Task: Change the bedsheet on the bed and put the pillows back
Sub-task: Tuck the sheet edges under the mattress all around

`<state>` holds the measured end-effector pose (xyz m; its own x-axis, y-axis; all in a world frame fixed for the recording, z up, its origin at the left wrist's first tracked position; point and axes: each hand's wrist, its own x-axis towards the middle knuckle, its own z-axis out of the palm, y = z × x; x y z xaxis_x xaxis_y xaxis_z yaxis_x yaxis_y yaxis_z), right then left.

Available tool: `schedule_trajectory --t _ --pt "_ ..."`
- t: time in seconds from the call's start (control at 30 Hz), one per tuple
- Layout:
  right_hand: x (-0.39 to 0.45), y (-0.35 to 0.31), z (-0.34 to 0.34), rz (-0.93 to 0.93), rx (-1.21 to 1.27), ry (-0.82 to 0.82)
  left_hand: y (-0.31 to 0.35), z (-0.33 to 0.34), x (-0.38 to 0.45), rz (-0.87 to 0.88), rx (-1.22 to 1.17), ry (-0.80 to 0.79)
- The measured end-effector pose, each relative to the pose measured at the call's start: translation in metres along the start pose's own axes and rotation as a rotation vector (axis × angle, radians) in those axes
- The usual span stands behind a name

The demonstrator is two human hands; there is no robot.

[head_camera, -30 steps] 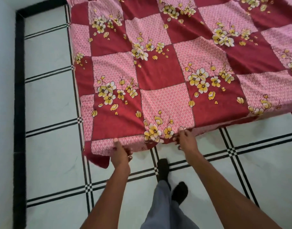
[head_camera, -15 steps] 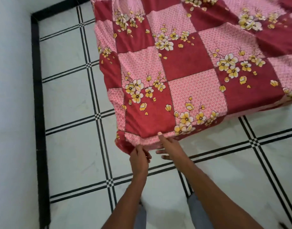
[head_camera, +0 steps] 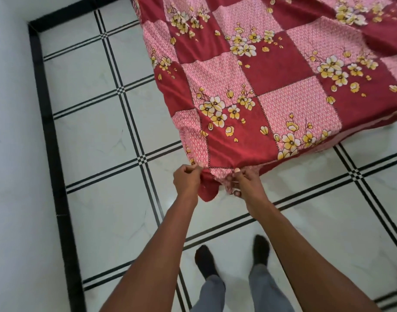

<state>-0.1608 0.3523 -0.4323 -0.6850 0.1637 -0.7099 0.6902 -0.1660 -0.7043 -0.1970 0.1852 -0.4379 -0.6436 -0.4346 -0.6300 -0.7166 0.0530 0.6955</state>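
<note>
The sheet (head_camera: 271, 86), red and pink checks with yellow flowers, lies spread over the bed, its near-left corner hanging down toward the floor (head_camera: 103, 131). Both hands work at that corner, near each other but not touching. The left hand (head_camera: 187, 179) pinches the hem where the left side drops; the right hand (head_camera: 246, 182) has its fingers curled round a bunch of cloth just to the right, with a loose flap sagging between them.

The step in hand looks like fitting this corner: drawing the cloth taut and gathering the slack. The next move probably calls for pulling the bunch down and tucking it under the mattress, keeping tension even so the checks on top stay flat. The far and right parts of the sheet run out of view, so I cannot tell whether the other corners are done. No pillows show here, so that part seems yet to come.

No containers are in sight. Two feet in dark socks (head_camera: 205, 262) stand on the white tiled floor, a wall (head_camera: 11, 154) close at the left.
</note>
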Motion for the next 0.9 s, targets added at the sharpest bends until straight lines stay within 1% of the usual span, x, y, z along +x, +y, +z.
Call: schedule_trajectory --t 0.07,0.13,0.2,0.3,0.37,0.47,0.5,0.57,0.67,0.73,0.8,0.9 --pt "-0.009 0.002 0.002 0.008 0.000 0.020 -0.009 -0.009 -0.007 0.032 0.046 0.003" --pt "-0.017 0.004 0.002 0.056 0.012 0.031 -0.017 -0.012 -0.014 0.052 0.056 -0.022" --pt "-0.019 0.006 0.004 0.087 -0.007 0.004 -0.022 -0.009 -0.017 0.068 0.081 -0.007" --pt "-0.011 0.005 0.010 0.003 -0.134 -0.031 -0.036 -0.002 -0.028 0.066 0.147 0.074" --pt "-0.007 0.007 0.017 -0.094 -0.210 -0.037 -0.055 -0.005 -0.039 0.032 0.172 0.086" --pt "-0.012 0.022 0.015 -0.120 -0.282 -0.060 -0.070 -0.015 -0.046 -0.030 0.193 0.074" --pt "-0.016 0.027 0.011 -0.097 -0.305 -0.067 -0.068 -0.018 -0.045 -0.038 0.196 0.071" --pt "-0.017 0.031 0.006 0.024 -0.297 -0.071 -0.058 -0.023 -0.041 -0.046 0.239 0.046" --pt "-0.009 0.017 0.008 0.171 -0.304 -0.085 -0.049 -0.026 -0.041 -0.074 0.330 0.017" --pt "-0.011 0.009 0.014 0.221 -0.329 -0.150 -0.048 -0.030 -0.039 -0.073 0.313 0.004" --pt "-0.021 0.005 0.016 0.253 -0.315 -0.175 -0.045 -0.037 -0.036 -0.059 0.286 -0.042" --pt "-0.026 -0.003 0.026 0.238 -0.236 -0.119 -0.028 -0.050 -0.033 -0.064 0.181 -0.099"
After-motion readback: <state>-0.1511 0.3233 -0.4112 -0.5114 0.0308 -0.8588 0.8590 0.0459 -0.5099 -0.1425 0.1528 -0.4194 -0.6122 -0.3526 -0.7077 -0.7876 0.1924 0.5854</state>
